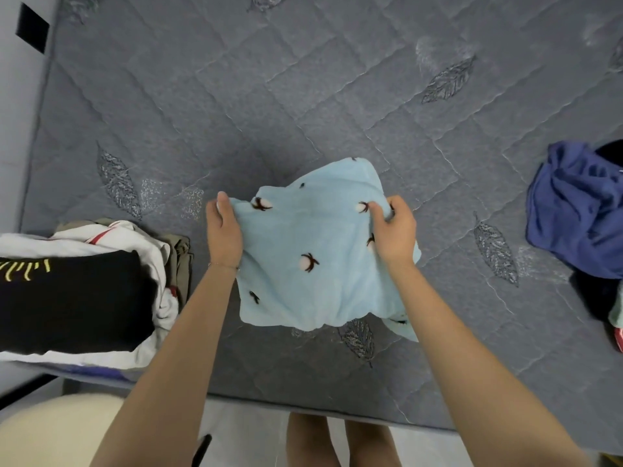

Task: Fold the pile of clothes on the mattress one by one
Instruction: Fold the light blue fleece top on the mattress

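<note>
Our left hand (224,237): a thin chain bracelet (222,265) at the wrist.
Our forearms (175,358): bare.
Our legs (313,443): bare.

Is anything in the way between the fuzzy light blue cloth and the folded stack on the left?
No. Only bare mattress lies between the light blue cloth and the folded stack. The left hand gripping the cloth is on that side.

Bare mattress (303,96) lies beyond; folded stack (84,291) blocks left, blue heap (573,210) blocks right.
</note>
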